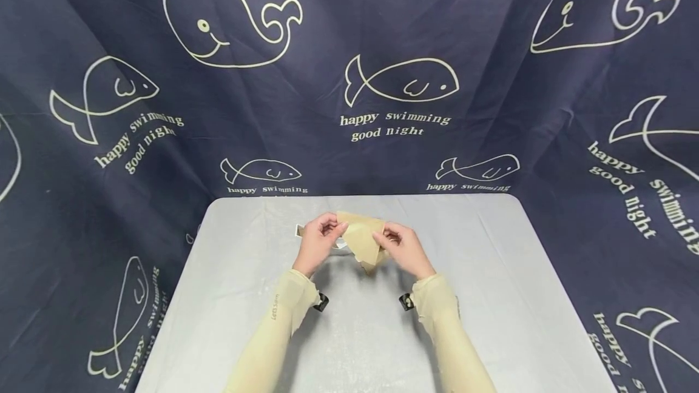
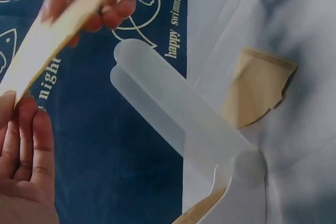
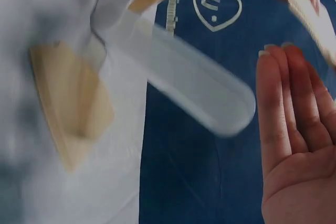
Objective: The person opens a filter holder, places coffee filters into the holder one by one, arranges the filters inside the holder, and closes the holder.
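A tan cone-shaped paper coffee filter (image 1: 360, 235) is stretched between both hands above the table. My left hand (image 1: 318, 242) pinches its left edge, thumb in front and fingers behind. At the opposite edge, my right hand (image 1: 406, 248) pinches it the same way. Seen from the left wrist, the filter (image 2: 50, 40) slants between the fingers of the two hands. Below lies a second tan filter (image 2: 260, 87), flat on the table. Beside it stands a white container (image 2: 239, 192) with a raised translucent lid (image 2: 168, 93); tan paper (image 2: 202, 208) shows inside.
The white-covered table (image 1: 366, 332) has rounded far corners. Dark blue curtains (image 1: 327, 156) with fish and whale drawings hang behind it and along both sides. A small dark-edged piece (image 1: 299, 231) shows behind my left hand.
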The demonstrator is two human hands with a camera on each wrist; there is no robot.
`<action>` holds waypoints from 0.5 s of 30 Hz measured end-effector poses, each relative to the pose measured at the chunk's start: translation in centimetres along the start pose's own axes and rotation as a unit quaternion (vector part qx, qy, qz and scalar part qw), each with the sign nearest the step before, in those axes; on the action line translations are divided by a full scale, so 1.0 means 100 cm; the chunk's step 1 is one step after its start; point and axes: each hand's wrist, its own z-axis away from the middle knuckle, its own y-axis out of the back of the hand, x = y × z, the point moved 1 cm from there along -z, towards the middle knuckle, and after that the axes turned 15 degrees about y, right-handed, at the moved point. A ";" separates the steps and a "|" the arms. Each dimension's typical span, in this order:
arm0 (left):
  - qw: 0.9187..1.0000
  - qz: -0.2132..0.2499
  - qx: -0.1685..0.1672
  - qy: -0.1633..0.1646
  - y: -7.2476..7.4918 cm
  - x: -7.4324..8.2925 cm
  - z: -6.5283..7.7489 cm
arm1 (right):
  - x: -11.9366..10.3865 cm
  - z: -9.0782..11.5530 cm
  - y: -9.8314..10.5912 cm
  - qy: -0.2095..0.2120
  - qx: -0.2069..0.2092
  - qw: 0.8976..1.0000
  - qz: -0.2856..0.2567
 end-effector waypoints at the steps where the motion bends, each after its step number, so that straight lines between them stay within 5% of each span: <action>1: 1.000 0.004 0.008 -0.001 0.000 0.000 0.000 | 0.000 0.000 0.004 0.000 0.013 1.000 -0.019; 8: 0.998 0.063 0.022 0.014 -0.001 -0.004 -0.008 | 0.000 -0.005 0.022 0.005 0.100 0.992 -0.081; 15: 0.996 0.085 0.018 0.031 -0.007 -0.005 -0.008 | -0.001 -0.003 -0.001 -0.011 0.027 0.999 -0.033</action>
